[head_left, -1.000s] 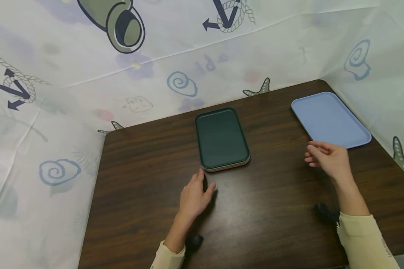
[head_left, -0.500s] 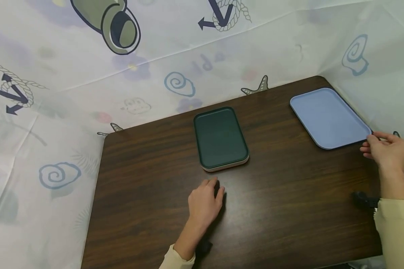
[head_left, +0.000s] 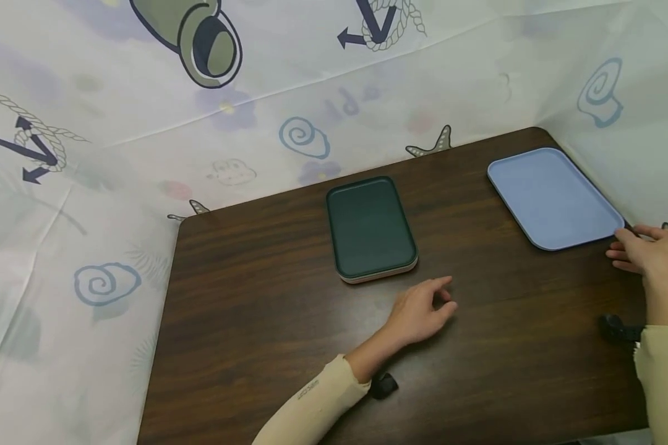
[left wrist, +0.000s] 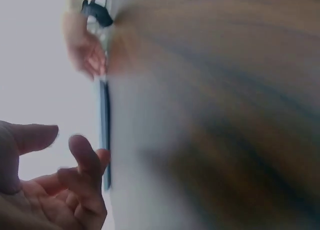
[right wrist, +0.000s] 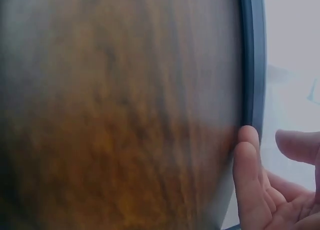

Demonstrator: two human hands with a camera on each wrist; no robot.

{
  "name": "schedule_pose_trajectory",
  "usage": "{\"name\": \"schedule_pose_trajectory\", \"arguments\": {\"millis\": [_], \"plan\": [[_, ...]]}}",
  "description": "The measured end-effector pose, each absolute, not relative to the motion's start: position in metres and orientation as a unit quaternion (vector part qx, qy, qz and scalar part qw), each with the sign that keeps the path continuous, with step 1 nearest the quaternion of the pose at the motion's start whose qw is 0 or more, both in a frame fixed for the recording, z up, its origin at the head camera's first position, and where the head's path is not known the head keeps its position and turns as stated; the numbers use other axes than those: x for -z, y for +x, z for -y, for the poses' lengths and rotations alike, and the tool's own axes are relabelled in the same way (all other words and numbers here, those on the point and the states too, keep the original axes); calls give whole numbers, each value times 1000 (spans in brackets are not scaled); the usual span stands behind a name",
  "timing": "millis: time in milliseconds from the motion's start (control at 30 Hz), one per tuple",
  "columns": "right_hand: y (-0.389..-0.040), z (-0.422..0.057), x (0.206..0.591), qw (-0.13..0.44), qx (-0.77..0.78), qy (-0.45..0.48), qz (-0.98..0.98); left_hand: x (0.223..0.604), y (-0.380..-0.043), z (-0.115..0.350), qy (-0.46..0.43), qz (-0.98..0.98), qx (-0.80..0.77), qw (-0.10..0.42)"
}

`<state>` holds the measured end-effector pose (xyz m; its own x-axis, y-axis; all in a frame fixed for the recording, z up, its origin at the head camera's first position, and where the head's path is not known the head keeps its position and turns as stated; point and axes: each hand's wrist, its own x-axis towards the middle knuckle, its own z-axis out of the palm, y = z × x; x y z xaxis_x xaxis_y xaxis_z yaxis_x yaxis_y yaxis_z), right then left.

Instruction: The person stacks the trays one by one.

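Observation:
A light blue rectangular tray [head_left: 556, 198] lies at the right rear of the table. My right hand [head_left: 659, 250] is at its near right corner, thumb by the rim and the other fingers beside the edge. In the right wrist view, a gap shows between the thumb and the fingers [right wrist: 246, 165], which are close to the tray's rim [right wrist: 253, 64]. My left hand [head_left: 420, 309] hovers over the table, front right of a dark green tray [head_left: 372, 228], its fingers loosely bent around nothing. Lighter rims under the green tray suggest a stack.
The dark wooden table [head_left: 245, 309] meets a white printed cloth [head_left: 289, 74] at the back and along both sides. Black wrist devices [head_left: 384, 386] hang under both forearms. The blue tray stands close to the table's right edge.
My left hand has moved right, away from the green tray's front left corner. My right hand has gone from the blue tray's front left side to its near right corner. Neither tray has visibly moved.

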<state>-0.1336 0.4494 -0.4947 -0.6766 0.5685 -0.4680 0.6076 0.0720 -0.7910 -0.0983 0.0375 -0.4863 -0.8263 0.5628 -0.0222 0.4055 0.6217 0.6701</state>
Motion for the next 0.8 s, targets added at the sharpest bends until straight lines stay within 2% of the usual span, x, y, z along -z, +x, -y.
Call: {"name": "schedule_pose_trajectory", "arguments": {"millis": [100, 233, 333, 567, 800], "plan": [[-134, -454, 499, 19, 579, 393, -714, 489, -110, -68, 274, -864, -371, 200], [-136, -454, 501, 12, 587, 377, -717, 490, -125, -108, 212, -795, -461, 333], [-138, -453, 503, 13, 582, 361, -728, 491, -133, -136, 154, -748, -516, 389], [-142, -454, 503, 26, 589, 348, -729, 496, -151, -179, 106, -695, -575, 419], [-144, -455, 502, 32, 581, 347, -735, 503, -167, -195, 75, -657, -614, 432]]}}
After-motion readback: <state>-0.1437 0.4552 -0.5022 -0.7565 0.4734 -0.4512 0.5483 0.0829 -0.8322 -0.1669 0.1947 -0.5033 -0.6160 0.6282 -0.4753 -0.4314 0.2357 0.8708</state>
